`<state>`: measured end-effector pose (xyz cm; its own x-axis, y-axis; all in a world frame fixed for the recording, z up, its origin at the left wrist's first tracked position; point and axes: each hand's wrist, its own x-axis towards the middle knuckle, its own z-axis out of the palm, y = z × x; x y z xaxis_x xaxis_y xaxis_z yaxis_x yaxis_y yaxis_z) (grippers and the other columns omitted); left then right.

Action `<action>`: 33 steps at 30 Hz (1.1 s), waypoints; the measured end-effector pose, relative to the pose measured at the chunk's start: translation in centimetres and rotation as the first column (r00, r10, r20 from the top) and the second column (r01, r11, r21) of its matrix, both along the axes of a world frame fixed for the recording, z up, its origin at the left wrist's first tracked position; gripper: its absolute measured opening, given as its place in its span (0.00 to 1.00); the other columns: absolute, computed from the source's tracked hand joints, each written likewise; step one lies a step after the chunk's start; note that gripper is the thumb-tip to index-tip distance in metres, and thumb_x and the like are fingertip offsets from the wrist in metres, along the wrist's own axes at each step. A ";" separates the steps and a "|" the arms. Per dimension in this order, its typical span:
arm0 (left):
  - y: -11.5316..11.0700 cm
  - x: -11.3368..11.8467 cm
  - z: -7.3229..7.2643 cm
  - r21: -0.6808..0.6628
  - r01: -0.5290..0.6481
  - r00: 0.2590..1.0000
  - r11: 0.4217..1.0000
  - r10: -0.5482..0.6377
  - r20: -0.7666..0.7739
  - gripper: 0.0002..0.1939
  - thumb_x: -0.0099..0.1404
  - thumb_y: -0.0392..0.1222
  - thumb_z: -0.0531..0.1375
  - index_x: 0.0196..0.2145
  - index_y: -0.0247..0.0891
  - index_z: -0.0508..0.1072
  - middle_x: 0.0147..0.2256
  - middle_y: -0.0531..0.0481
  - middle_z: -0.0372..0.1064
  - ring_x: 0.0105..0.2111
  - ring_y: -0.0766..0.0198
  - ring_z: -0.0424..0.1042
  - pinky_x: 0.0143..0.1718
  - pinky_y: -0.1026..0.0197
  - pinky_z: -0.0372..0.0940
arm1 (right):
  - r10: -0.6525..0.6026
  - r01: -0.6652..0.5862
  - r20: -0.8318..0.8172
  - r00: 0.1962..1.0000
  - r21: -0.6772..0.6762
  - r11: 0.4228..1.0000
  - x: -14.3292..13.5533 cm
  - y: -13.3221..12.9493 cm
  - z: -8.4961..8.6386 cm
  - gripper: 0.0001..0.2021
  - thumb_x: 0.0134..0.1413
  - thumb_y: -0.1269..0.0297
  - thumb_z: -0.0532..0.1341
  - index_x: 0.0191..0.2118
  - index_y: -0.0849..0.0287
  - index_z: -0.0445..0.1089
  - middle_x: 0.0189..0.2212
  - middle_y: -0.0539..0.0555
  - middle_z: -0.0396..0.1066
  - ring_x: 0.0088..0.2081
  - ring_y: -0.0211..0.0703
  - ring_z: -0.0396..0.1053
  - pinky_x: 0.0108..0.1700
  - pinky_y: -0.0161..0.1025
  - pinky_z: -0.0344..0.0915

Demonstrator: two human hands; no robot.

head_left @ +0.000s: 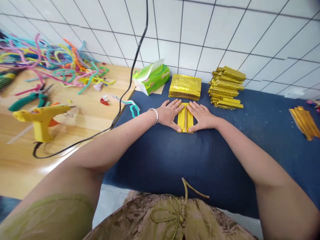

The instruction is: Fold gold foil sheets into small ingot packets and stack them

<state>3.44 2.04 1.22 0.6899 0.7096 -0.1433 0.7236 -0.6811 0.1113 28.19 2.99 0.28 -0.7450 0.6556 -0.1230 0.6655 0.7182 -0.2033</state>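
At the centre of the frame, the left hand (pixel 170 114) and right hand (pixel 203 115) lie flat, fingers spread and thumbs apart, each pressing one side of a gold foil piece (pixel 182 118). Its two side panels meet near a narrow brownish strip down the middle. Just above, a stack of gold sheets (pixel 185 85) limits room on that side, with folded gold bundles (pixel 226 88) to its right. Below the hands, a broad stretch of dark blue surface (pixel 180 153) runs down to its near edge by the person's lap; more blue extends right. Its left edge borders the wooden surface (pixel 92 116), where a black cable (pixel 136 56) passes near a yellow glue gun (pixel 41 116). The green packet (pixel 156 78), upper centre, carries print too blurred to read.
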 end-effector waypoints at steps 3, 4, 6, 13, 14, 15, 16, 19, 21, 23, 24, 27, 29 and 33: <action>-1.1 0.1 0.6 0.055 -0.023 1.000 0.998 0.022 0.015 0.59 0.49 0.73 0.55 0.66 0.30 0.40 0.66 0.32 0.31 0.66 0.41 0.34 0.62 0.41 0.31 | -0.031 0.031 -0.019 0.999 0.032 0.999 0.1 -0.8 0.1 0.57 0.39 0.31 0.57 0.68 0.57 0.31 0.68 0.63 0.29 0.67 0.63 0.29 0.63 0.61 0.33; -1.5 0.1 0.9 0.085 -0.021 0.999 0.996 0.019 0.027 0.57 0.51 0.72 0.54 0.66 0.30 0.42 0.66 0.32 0.33 0.66 0.42 0.35 0.63 0.42 0.31 | -0.046 0.047 -0.026 0.999 0.044 0.998 0.1 -1.1 0.3 0.57 0.40 0.31 0.57 0.68 0.57 0.32 0.68 0.63 0.29 0.67 0.62 0.29 0.63 0.61 0.34; -2.6 0.0 1.4 0.152 0.000 0.998 0.988 -0.010 0.062 0.52 0.55 0.70 0.53 0.65 0.31 0.45 0.66 0.33 0.37 0.66 0.45 0.36 0.63 0.42 0.30 | -0.076 0.078 -0.038 0.996 0.069 0.995 0.2 -2.0 0.6 0.55 0.42 0.32 0.56 0.68 0.57 0.32 0.68 0.63 0.31 0.67 0.62 0.30 0.63 0.61 0.35; -5.0 -0.9 0.5 0.147 0.065 0.977 0.987 -0.093 0.190 0.36 0.64 0.64 0.49 0.62 0.40 0.55 0.64 0.42 0.50 0.64 0.56 0.49 0.61 0.53 0.42 | -0.083 0.084 -0.017 0.996 0.083 0.993 1.0 -5.1 1.5 0.43 0.50 0.35 0.52 0.67 0.54 0.44 0.68 0.60 0.38 0.67 0.61 0.34 0.63 0.61 0.39; -5.1 -1.1 0.3 0.132 0.064 0.975 0.989 -0.090 0.203 0.35 0.64 0.64 0.49 0.62 0.40 0.56 0.63 0.43 0.51 0.63 0.57 0.50 0.61 0.54 0.43 | -0.079 0.080 -0.018 0.997 0.080 0.994 1.2 -5.4 1.4 0.43 0.51 0.35 0.52 0.67 0.53 0.44 0.68 0.59 0.39 0.67 0.60 0.34 0.63 0.60 0.40; -5.2 -1.2 0.0 0.119 0.064 0.973 0.991 -0.089 0.214 0.34 0.65 0.63 0.48 0.61 0.41 0.57 0.63 0.44 0.51 0.63 0.58 0.50 0.61 0.55 0.43 | -0.078 0.080 -0.023 0.997 0.080 0.994 1.4 -5.6 1.4 0.42 0.51 0.36 0.52 0.67 0.53 0.45 0.68 0.58 0.39 0.67 0.60 0.35 0.63 0.60 0.40; -5.2 -1.4 -0.2 0.109 0.066 0.971 0.992 -0.089 0.223 0.34 0.65 0.63 0.48 0.61 0.41 0.57 0.63 0.45 0.51 0.63 0.58 0.50 0.61 0.55 0.43 | -0.077 0.079 -0.030 0.997 0.080 0.994 1.5 -5.7 1.3 0.42 0.51 0.36 0.52 0.67 0.52 0.45 0.68 0.58 0.39 0.67 0.59 0.35 0.63 0.60 0.40; -5.2 -1.7 -0.3 0.090 0.077 0.967 0.993 -0.097 0.237 0.33 0.66 0.62 0.47 0.62 0.42 0.55 0.64 0.46 0.50 0.64 0.58 0.49 0.62 0.55 0.42 | -0.058 0.062 -0.050 0.997 0.088 0.994 1.9 -5.8 1.2 0.43 0.50 0.35 0.53 0.66 0.53 0.46 0.68 0.58 0.39 0.67 0.59 0.37 0.63 0.60 0.42; -5.1 -1.8 -0.2 0.081 0.088 0.966 0.993 -0.105 0.237 0.33 0.67 0.61 0.47 0.63 0.42 0.54 0.64 0.46 0.49 0.64 0.58 0.48 0.62 0.54 0.41 | -0.032 0.039 -0.069 0.997 0.097 0.995 2.1 -5.8 1.1 0.43 0.49 0.35 0.55 0.66 0.53 0.47 0.67 0.59 0.41 0.67 0.59 0.38 0.63 0.59 0.43; -5.0 -1.9 -0.1 0.076 0.097 0.965 0.992 -0.113 0.235 0.34 0.66 0.62 0.48 0.63 0.42 0.53 0.64 0.46 0.49 0.65 0.57 0.47 0.62 0.54 0.41 | -0.010 0.022 -0.105 0.994 0.119 0.993 2.0 -5.8 1.1 0.42 0.49 0.37 0.56 0.65 0.55 0.49 0.67 0.60 0.44 0.66 0.58 0.41 0.62 0.58 0.46; -5.0 -2.0 -0.1 0.075 0.100 0.965 0.992 -0.115 0.235 0.35 0.65 0.62 0.48 0.63 0.42 0.53 0.64 0.45 0.48 0.65 0.57 0.47 0.62 0.54 0.41 | 0.000 0.018 -0.131 0.991 0.138 0.990 2.0 -5.8 1.1 0.41 0.49 0.38 0.57 0.65 0.55 0.50 0.66 0.61 0.46 0.66 0.57 0.43 0.62 0.57 0.47; -4.9 -2.0 -0.1 0.080 0.100 0.964 0.992 -0.117 0.238 0.37 0.64 0.65 0.48 0.64 0.42 0.52 0.64 0.45 0.48 0.64 0.56 0.47 0.62 0.53 0.41 | 0.050 -0.005 -0.200 0.978 0.216 0.976 1.7 -6.2 1.1 0.34 0.54 0.45 0.57 0.62 0.56 0.55 0.63 0.60 0.53 0.63 0.54 0.51 0.61 0.54 0.52; -4.9 -2.0 -0.1 0.089 0.091 0.964 0.992 -0.110 0.241 0.38 0.64 0.66 0.48 0.64 0.41 0.52 0.64 0.44 0.49 0.64 0.55 0.47 0.62 0.52 0.41 | 0.113 -0.049 -0.220 0.969 0.275 0.960 1.4 -6.6 1.3 0.27 0.57 0.52 0.57 0.60 0.55 0.59 0.60 0.59 0.59 0.61 0.52 0.56 0.59 0.52 0.56; -5.0 -1.9 -0.1 0.108 0.070 0.966 0.992 -0.094 0.239 0.40 0.62 0.67 0.48 0.64 0.40 0.52 0.64 0.42 0.49 0.64 0.53 0.48 0.62 0.50 0.42 | 0.215 -0.121 -0.202 0.956 0.393 0.911 1.0 -7.2 1.7 0.18 0.59 0.65 0.56 0.55 0.55 0.65 0.53 0.56 0.68 0.55 0.49 0.63 0.54 0.49 0.61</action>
